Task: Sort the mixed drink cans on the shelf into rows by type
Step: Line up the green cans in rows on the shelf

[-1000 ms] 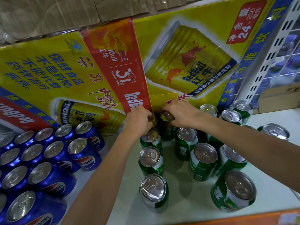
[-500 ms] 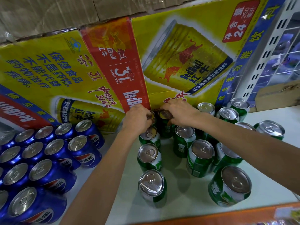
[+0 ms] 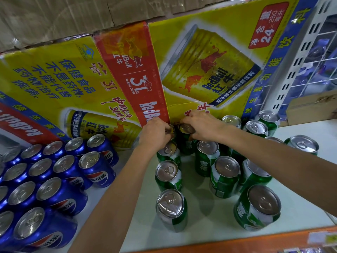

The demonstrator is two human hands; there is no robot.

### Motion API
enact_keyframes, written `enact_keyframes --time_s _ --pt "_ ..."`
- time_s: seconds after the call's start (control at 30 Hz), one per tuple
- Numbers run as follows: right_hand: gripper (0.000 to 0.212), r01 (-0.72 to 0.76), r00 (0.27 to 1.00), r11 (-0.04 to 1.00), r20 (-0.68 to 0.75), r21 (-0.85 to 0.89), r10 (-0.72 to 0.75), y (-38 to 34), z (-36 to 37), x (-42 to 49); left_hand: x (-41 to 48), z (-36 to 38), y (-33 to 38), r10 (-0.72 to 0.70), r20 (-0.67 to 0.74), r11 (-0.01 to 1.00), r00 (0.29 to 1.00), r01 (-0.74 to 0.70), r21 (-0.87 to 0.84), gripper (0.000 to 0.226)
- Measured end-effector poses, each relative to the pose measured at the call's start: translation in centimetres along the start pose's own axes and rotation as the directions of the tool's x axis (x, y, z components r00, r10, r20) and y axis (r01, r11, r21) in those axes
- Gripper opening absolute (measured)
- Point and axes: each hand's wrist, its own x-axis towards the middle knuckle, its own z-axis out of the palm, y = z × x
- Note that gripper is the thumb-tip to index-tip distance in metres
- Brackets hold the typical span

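Note:
Several blue Pepsi cans (image 3: 45,179) stand packed in rows at the left of the white shelf (image 3: 209,216). Several green cans (image 3: 224,176) stand in loose rows at the middle and right. At the back, against the cardboard, my left hand (image 3: 155,135) is closed over the top of a green can that is mostly hidden under it. Right beside it, my right hand (image 3: 202,126) grips the rim of another green can (image 3: 185,141). The front green can of the left column (image 3: 171,209) has a dented top.
A yellow and red Red Bull cardboard carton (image 3: 182,73) forms the back wall. A white perforated shelf upright (image 3: 299,57) and a brown box (image 3: 313,106) stand at the right. An orange price strip (image 3: 255,241) runs along the shelf's front edge.
Both hands stay on the two rear green cans. Only the view has shifted slightly; the cans have not visibly moved.

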Motion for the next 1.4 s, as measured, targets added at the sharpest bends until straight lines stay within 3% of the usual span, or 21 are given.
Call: enact_keyframes --time_s 0.2,0.3,0.47,0.6,0.83,1.0,1.13,1.27,1.4 --pt "0.048 -0.014 1.0 0.998 -0.026 0.059 0.015 0.3 -2.5 -1.9 -0.1 0.0 0.1 -0.003 -0.022 1.0 1.0 0.003 0.0 0.025" --pt "0.046 0.002 0.995 0.998 0.098 0.063 -0.009 0.6 -3.5 -3.3 -0.1 0.1 -0.1 0.035 -0.024 0.999 0.999 -0.035 0.014 0.018" --pt "0.061 0.046 0.956 0.998 0.293 -0.049 -0.03 0.2 -2.3 -4.9 -1.0 0.6 0.3 0.061 -0.075 0.998 0.995 -0.061 -0.003 0.02" --pt "0.061 0.065 0.966 0.997 0.255 -0.051 -0.05 0.1 -1.8 -5.2 -2.3 -0.4 0.5 0.092 -0.117 0.991 0.989 -0.102 -0.081 0.028" --pt "0.065 0.107 0.981 0.994 0.161 0.021 -0.109 -0.4 -1.7 -4.6 -4.3 -1.9 0.5 0.115 0.076 0.99 0.99 -0.109 -0.087 0.031" --pt "0.066 0.128 0.978 0.991 0.161 0.039 -0.132 -1.6 -1.2 -3.4 -4.3 -1.8 0.6 0.138 0.095 0.99 0.986 -0.133 -0.055 0.02" --pt "0.055 0.138 0.98 0.99 0.137 0.031 -0.141 -2.0 -1.0 -2.9 -4.2 -1.9 0.6 0.122 0.122 0.992 0.985 -0.117 -0.048 0.031" --pt "0.058 0.142 0.982 0.989 0.122 0.034 -0.146 -1.9 -0.9 -2.9 -4.1 -1.6 0.7 0.112 0.133 0.994 0.985 -0.11 -0.027 0.036" --pt "0.061 0.14 0.983 0.99 0.113 0.034 -0.143 -1.7 -0.7 -3.1 -4.1 -1.5 0.7 0.109 0.125 0.994 0.986 -0.107 -0.022 0.026"
